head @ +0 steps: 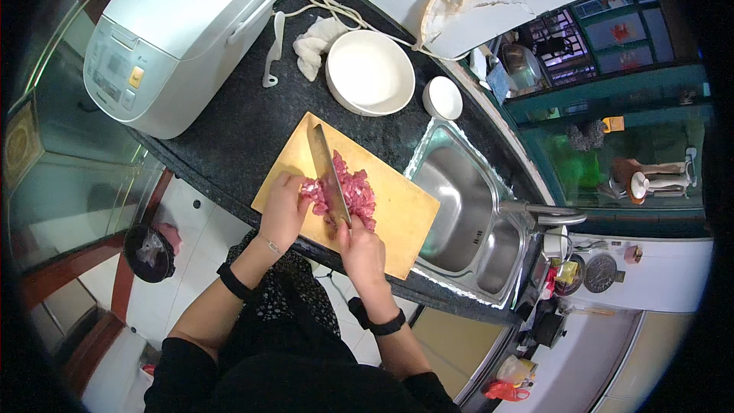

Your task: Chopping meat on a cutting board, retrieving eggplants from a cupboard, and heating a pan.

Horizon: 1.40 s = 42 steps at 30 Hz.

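Observation:
A wooden cutting board point(395, 201) lies on the dark stone counter, its right corner reaching over the sink's edge. Chopped raw red meat point(356, 192) is heaped on the board's middle. My right hand point(364, 249) grips the handle of a kitchen knife point(329, 169); its blade crosses the meat and points away from me. My left hand point(284, 206) rests at the board's left side, its fingertips against meat pieces left of the blade. The knife's handle is mostly hidden inside my right hand.
A white Panasonic rice cooker point(189, 28) stands at the left. Behind the board are a white rice paddle point(275, 51), a white cloth point(318, 46), a large white bowl point(371, 73) and a small bowl point(443, 98). A steel sink point(453, 206) with a faucet point(545, 212) is at the right.

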{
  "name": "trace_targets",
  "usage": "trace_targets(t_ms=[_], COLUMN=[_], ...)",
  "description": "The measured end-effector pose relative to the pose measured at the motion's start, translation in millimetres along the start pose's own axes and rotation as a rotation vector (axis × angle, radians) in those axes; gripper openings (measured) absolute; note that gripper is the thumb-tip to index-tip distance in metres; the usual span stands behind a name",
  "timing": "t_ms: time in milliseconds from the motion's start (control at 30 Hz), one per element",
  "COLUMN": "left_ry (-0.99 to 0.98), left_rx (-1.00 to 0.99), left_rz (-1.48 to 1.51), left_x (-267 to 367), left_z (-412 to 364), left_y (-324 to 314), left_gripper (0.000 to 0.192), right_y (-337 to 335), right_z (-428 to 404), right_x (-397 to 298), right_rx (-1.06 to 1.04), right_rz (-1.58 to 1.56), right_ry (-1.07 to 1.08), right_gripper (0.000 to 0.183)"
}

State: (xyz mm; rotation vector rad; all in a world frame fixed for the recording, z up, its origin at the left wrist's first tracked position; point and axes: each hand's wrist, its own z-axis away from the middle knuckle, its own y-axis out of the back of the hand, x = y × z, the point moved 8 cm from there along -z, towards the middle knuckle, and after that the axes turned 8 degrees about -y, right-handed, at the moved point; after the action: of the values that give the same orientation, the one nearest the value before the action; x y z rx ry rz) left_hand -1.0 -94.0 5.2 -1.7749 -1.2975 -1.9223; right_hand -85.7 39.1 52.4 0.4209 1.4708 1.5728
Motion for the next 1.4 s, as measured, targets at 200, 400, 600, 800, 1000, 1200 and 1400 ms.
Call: trace_targets(t_ms=[200,400,600,800,1000,1200,1400], left_ry=[-0.013,0.042,-0.016,-0.08,0.054,-0.039,0.015], left_rx=[-0.048,-0.026,-0.008,0.061,-0.003,0.012,-0.053], left_rz=[0.113,0.3,0.226,0.179,0.26,0.125,0.144], left_x=[8.5,6.0,20.5,22.0,3.2,14.0,17.8], left_z=[-0.5,-2.8,-10.1,-10.6,-5.4,-8.8,-17.7], left_y=[-20.6,-53.4,-52.6,-28.8,-20.3,-18.8,-41.1], left_gripper=[0.03,0.035,0.035,0.03,0.026,0.034,0.03], right_y=[0.1,25.9,30.2,10.0,14.8,34.0,25.7], right_z=[-3.8,-0.1,1.5,-5.8,-6.2,-8.2,-9.4], right_x=[14.4,36.0,43.8,34.7,28.0,31.8,58.9], right_rx=[0.034,0.184,0.12,0.024,0.064,0.109,0.047], right_rz=[0.002,-0.12,-0.002,0.047,-0.021,-0.052,0.077], right_ry=[-0.034,-0.048,-0.114,-0.08,-0.063,-0.047,-0.108], right_gripper=[0.02,0.02,0.022,0.022,0.025,0.023,0.023])
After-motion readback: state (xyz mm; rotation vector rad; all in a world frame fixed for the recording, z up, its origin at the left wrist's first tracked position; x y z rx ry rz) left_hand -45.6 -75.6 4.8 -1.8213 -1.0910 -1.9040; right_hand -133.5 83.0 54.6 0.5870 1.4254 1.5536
